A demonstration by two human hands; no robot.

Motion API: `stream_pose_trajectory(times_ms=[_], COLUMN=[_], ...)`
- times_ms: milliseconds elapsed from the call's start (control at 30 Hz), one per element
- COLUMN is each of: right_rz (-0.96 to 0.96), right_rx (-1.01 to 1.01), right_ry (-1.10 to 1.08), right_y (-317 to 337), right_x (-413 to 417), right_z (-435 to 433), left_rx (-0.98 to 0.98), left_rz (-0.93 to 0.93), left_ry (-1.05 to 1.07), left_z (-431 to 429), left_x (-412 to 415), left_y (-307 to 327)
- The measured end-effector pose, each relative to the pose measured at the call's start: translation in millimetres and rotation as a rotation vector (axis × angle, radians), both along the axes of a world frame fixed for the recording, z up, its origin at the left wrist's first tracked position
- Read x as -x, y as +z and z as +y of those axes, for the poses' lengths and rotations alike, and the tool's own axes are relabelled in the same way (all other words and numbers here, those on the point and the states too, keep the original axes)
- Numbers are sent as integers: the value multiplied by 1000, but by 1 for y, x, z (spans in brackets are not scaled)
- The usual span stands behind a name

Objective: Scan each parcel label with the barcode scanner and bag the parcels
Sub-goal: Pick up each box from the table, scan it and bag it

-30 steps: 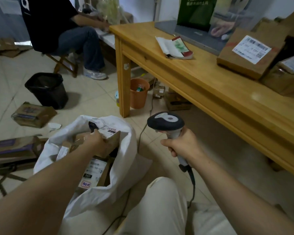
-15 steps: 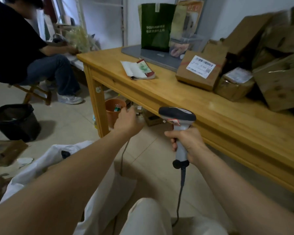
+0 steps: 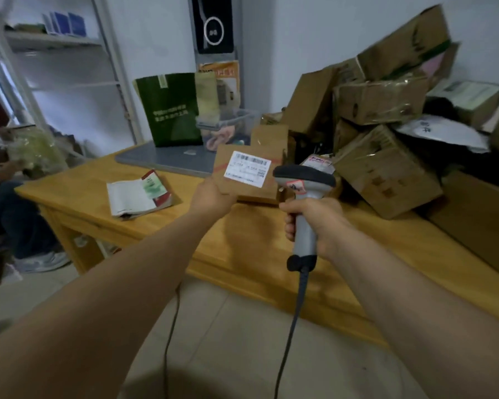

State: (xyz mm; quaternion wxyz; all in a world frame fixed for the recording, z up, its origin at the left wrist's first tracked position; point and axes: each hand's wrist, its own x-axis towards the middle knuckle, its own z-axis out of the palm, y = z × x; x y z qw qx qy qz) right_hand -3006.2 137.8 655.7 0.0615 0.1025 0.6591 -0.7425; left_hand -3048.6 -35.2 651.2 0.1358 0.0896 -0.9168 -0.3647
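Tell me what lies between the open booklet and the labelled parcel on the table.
In the head view, only the left hand, at the near corner of the labelled parcel, over bare table; the open booklet lies apart.

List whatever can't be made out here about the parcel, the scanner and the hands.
Text on the label of the parcel: too small and blurred, head view.
Fingers of the left hand: hidden behind the parcel's corner, so the grip is unclear.
Window of the scanner: faces away, hidden by its own head.
End of the cable: cut off by the bottom edge.
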Motion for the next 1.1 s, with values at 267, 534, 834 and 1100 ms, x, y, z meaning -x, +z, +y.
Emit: stream_pose_trajectory(times_ms=[267, 534, 834, 1100], right_rz=[-40, -22, 17, 99], right_rx=[62, 96, 44, 8], right_ry=[83, 92, 65, 44], right_y=[-1, -13, -19, -20], right_x=[66, 78, 10, -92], right_z=[-1, -14, -9, -5], left_rx=[-363, -672, -748, -788], left_rz=[-103, -46, -190, -113], left_ry=[220, 168, -143, -110], left_z=[-6, -20, -62, -66], left_x=[84, 87, -1, -89], left_y=[-17, -21, 8, 11])
